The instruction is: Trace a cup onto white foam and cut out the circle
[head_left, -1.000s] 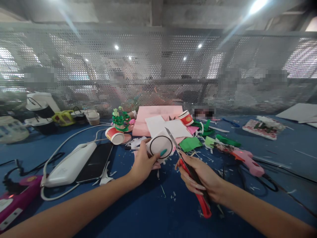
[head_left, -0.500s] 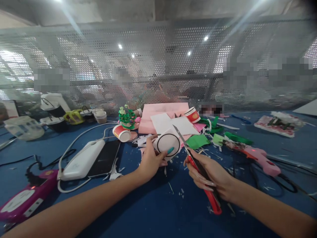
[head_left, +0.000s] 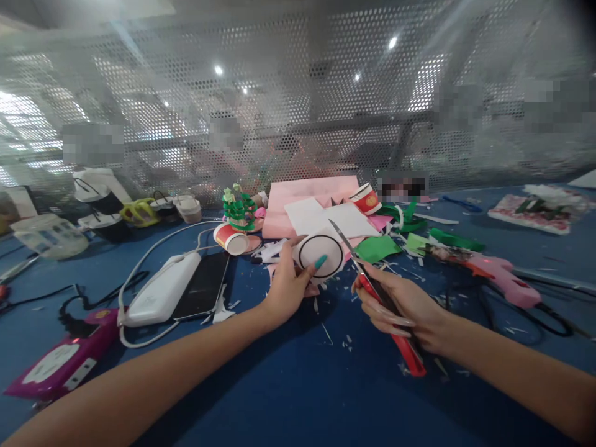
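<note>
My left hand point(head_left: 285, 287) pinches a white paper piece point(head_left: 321, 253) with a black circle drawn on it, held just above the blue table point(head_left: 288, 385). My right hand point(head_left: 404, 305) grips red-handled scissors point(head_left: 372, 292); their blades point up and left, and the tip reaches the paper's right edge. Small white paper scraps lie on the table under both hands.
A white power bank point(head_left: 162, 290) and a black phone point(head_left: 202, 285) lie at the left, a magenta glue gun point(head_left: 65, 360) nearer me. A pink glue gun point(head_left: 496, 273) lies at the right. Pink sheets point(head_left: 311, 198), red paper cups point(head_left: 229, 238), green paper and a perforated metal screen stand behind.
The view has tilted and shifted slightly; both hands keep their grip and sit a little higher and further right in the picture. The scissors stay at the paper's right edge.
</note>
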A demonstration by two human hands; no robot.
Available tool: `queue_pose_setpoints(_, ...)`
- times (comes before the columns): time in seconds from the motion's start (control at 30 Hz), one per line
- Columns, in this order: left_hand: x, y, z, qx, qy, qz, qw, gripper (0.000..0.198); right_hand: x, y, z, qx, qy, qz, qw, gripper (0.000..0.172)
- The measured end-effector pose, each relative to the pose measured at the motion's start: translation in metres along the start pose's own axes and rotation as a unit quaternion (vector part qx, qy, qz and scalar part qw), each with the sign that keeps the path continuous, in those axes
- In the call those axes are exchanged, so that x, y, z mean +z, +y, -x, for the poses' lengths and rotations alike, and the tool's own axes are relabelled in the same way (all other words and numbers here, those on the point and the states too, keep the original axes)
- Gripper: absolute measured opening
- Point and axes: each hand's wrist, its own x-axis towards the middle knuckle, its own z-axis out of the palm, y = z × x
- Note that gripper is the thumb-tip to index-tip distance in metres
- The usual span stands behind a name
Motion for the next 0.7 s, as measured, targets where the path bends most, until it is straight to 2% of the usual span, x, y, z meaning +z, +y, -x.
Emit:
queue_pose_setpoints(0.2,0.001,-0.001,-0.001,0.007,0.01,-0.006,1.0,0.051,0.0,-0.001,0.002,0.008,-0.02,0.016,1.0,0.037)
queue_pose_setpoints(0.43,-0.001,-0.003,-0.005,0.086,0.031,-0.069,0.993,0.041,-0.01,0.002,-0.002,0.018,-0.067,-0.007,0.998,0.039)
queue_pose_setpoints(0.7,-0.001,-0.003,-0.005,0.126,0.001,-0.053,0.991,0.031,-0.01,0.001,0.0,0.01,-0.049,-0.006,0.999,0.033)
